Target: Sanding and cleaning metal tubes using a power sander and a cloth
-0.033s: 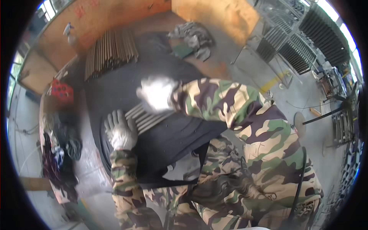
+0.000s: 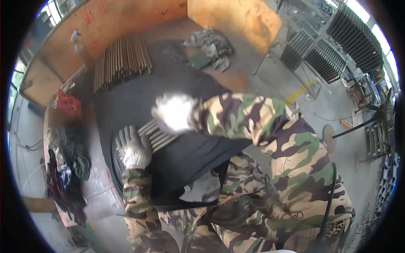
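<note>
Both my hands wear pale work gloves. My left hand (image 2: 133, 147) lies flat with its fingers spread, at the left ends of several slim metal rods (image 2: 162, 138) on a black cloth (image 2: 185, 158). Over the far side of these rods is my right hand (image 2: 175, 113), reaching in from the right. Glare whitens that glove, so its fingers and anything under them cannot be made out. The rods lie side by side, slanting, and the right hand covers part of them.
A large bundle of brownish rods (image 2: 122, 63) lies at the far left of the cloth. Beyond are a crumpled grey rag (image 2: 213, 44) and orange boards (image 2: 232, 25). A red holed piece (image 2: 68, 104) and a heap of cloths (image 2: 69, 158) sit at left. Metal racks (image 2: 327, 59) stand at right.
My right hand has come slightly nearer over the rods, and their right ends show less. My left hand stays flat in about the same place. The whole view has shifted a little.
</note>
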